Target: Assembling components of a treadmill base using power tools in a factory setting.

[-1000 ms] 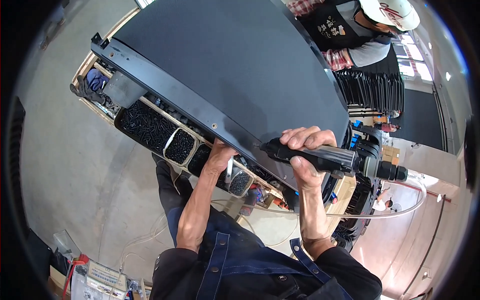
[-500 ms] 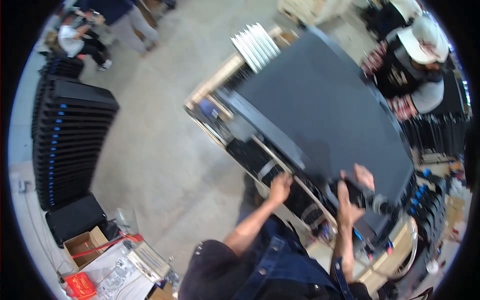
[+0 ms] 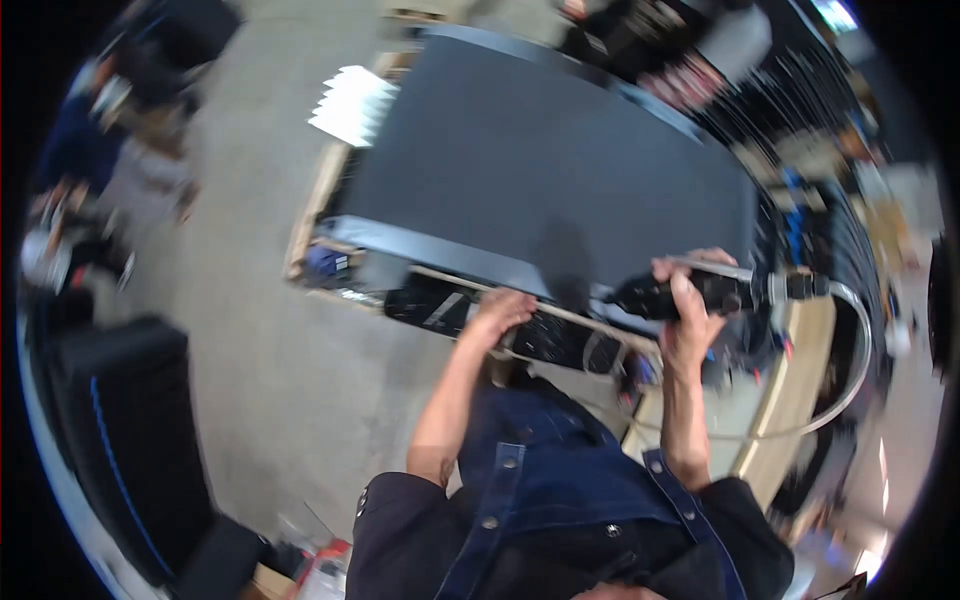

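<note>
My right hand (image 3: pixel 690 310) is wrapped round a black air screwdriver (image 3: pixel 645 297), which lies level with its tip toward the left. A clear hose (image 3: pixel 862 370) runs from its back end and curves down. Under and beyond the tool lies a large dark grey panel (image 3: pixel 570 160) with lighter grey edge strips (image 3: pixel 430 248). My left hand (image 3: pixel 505 312) is at the near wooden edge of the bench, its fingers curled and close together. Whether anything small is in them is hidden by blur. Black plastic-wrapped items (image 3: pixel 550 340) sit in the opening along the near side.
White ridged strips (image 3: pixel 352 105) stand at the bench's far left corner. A wooden board (image 3: pixel 795 390) lies at right. Stacked black panels (image 3: pixel 130 430) stand at left. Another person's patterned sleeve (image 3: pixel 685 85) reaches the panel's far side; more people are at far left.
My view has turned, so the bench appears rotated and farther left. The screwdriver has swung from pointing up-left to nearly level, still in my right hand. My left hand stays at the near edge.
</note>
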A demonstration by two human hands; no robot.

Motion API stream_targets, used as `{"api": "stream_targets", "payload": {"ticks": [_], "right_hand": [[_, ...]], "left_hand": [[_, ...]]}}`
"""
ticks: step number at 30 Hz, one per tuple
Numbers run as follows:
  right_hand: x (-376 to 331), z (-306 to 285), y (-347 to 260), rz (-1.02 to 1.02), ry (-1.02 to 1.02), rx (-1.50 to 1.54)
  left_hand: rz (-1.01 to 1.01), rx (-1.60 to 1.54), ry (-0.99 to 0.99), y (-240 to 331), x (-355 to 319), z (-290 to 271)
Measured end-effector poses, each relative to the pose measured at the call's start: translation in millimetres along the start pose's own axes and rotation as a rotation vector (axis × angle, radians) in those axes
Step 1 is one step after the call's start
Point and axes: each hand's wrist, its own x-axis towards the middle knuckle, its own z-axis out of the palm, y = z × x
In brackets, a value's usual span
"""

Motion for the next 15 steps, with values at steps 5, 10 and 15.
{"api": "stream_targets", "payload": {"ticks": [5, 10, 15], "right_hand": [[-64, -100, -26, 0.175, 0.144, 0.181], [-183, -218, -26, 0.464, 0.675, -0.178], [-280, -350, -6, 0.504, 0.97, -0.333]], "left_hand": [[-0.346, -0.458, -0.344, -20, 54, 50], [-0.368, -0.638, -0.206, -47, 79, 63], [-0.242, -0.553, -0.019, -53, 80, 42]]}}
